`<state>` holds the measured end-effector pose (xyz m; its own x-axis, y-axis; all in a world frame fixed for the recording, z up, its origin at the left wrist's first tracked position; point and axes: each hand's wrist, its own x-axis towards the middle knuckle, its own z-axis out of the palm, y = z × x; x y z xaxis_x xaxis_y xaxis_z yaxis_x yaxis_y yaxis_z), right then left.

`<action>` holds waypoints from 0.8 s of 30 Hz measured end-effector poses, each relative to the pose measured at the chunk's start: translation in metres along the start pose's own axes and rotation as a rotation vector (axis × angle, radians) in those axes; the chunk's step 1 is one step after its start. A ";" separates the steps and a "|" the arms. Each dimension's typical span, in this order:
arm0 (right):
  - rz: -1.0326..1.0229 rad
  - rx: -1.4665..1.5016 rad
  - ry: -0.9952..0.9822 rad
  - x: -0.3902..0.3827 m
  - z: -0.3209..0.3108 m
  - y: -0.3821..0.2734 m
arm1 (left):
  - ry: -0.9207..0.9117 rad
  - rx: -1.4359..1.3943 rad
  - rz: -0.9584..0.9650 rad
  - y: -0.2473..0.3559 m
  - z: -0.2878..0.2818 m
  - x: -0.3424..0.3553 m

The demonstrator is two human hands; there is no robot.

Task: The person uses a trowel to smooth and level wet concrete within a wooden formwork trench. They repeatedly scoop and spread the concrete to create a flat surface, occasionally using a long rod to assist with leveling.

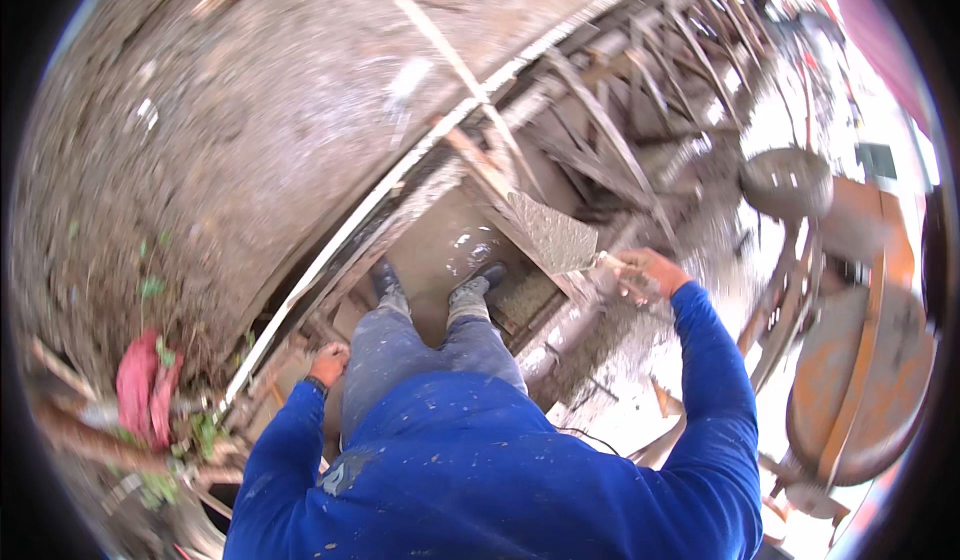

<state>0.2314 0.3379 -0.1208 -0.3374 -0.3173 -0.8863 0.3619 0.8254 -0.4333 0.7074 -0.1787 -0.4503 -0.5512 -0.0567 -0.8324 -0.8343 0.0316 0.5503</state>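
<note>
My right hand (648, 275) is closed round the handle of a trowel (555, 235), held out ahead and to the right. Its broad blade is coated with grey mortar and hangs beside the timber frame of a trench. Low at my left side, my left hand (328, 363) is at the trench's board edge, next to my left thigh; its fingers are too small and blurred to read. Both my boots (487, 278) stand in the trench on a wet, muddy grey bottom (430, 245).
A long pale timber (350, 225) runs along the trench's left side, with bare earth (250, 140) beyond. Crossing boards (600, 110) brace the trench farther ahead. To the right are a grey round basin (787, 184) and a rusty wheelbarrow (845, 360). Red cloth (148, 385) lies at the left.
</note>
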 end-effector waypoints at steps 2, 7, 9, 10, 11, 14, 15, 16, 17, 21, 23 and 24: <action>-0.023 -0.098 0.128 -0.044 -0.031 0.042 | -0.020 0.037 -0.045 0.020 0.005 0.005; 0.012 -0.196 0.555 -0.127 -0.074 0.189 | 0.007 0.259 -0.098 0.067 0.019 0.029; 0.157 0.087 0.648 -0.147 -0.079 0.214 | -0.005 0.492 -0.065 0.087 0.025 0.035; 0.068 -0.092 0.740 -0.153 -0.084 0.254 | -0.026 0.652 0.028 0.096 0.030 0.040; 0.049 -0.082 0.797 -0.155 -0.087 0.292 | -0.048 0.808 0.124 0.106 0.036 0.046; 0.174 0.057 0.867 -0.156 -0.088 0.341 | -0.088 0.916 0.037 0.147 0.070 0.034; 0.145 0.061 0.909 -0.157 -0.084 0.364 | -0.099 0.976 0.076 0.165 0.081 0.033; 0.112 0.063 0.950 -0.153 -0.080 0.387 | -0.135 0.969 0.000 0.180 0.092 0.034; 0.078 0.064 0.992 -0.150 -0.077 0.408 | -0.177 0.981 -0.013 0.196 0.102 0.035; 0.167 0.117 1.002 -0.126 -0.059 0.458 | -0.264 0.826 -0.151 0.309 0.191 0.025; 0.204 0.153 1.013 -0.101 -0.038 0.489 | -0.322 0.795 0.105 0.316 0.204 0.043; 0.237 0.152 1.025 -0.092 -0.024 0.497 | -0.328 0.724 0.013 0.367 0.258 0.023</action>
<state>0.4211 0.7886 -0.2506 -0.7894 0.4477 -0.4201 0.5954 0.7251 -0.3461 0.3877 0.0888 -0.2841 -0.4401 0.2415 -0.8649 -0.5618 0.6773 0.4750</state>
